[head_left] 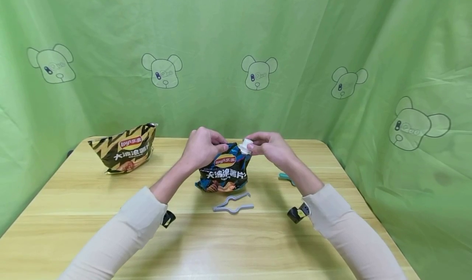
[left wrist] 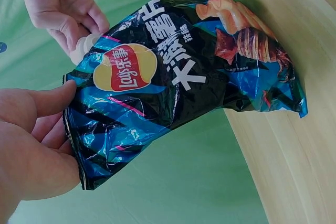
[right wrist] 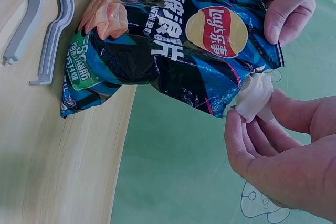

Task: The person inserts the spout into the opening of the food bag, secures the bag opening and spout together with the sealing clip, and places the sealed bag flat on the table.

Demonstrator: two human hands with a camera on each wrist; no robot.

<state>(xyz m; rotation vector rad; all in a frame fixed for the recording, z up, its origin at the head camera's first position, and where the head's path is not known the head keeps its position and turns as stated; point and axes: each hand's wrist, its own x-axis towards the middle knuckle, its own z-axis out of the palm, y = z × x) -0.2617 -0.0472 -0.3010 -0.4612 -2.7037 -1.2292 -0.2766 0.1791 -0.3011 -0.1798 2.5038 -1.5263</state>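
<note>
A blue and black bag of Lay's chips (head_left: 225, 174) stands on the table, its top edge raised between both hands. My left hand (head_left: 205, 146) pinches the top edge near its left corner, thumb in front, as the left wrist view also shows. At the other top corner sits a white plastic spout-like piece (right wrist: 254, 97), which my right hand (head_left: 272, 147) pinches between thumb and fingers. Whether the piece is fixed to the bag cannot be told. Just in front of the bag lies a grey bag clip (head_left: 233, 204), its two arms spread apart.
A yellow and black Lay's bag (head_left: 129, 150) stands at the back left of the table (head_left: 92, 214). A teal clip (head_left: 285, 176) lies to the right, partly hidden behind the right forearm. A green curtain (head_left: 210, 34) surrounds the table's back and sides.
</note>
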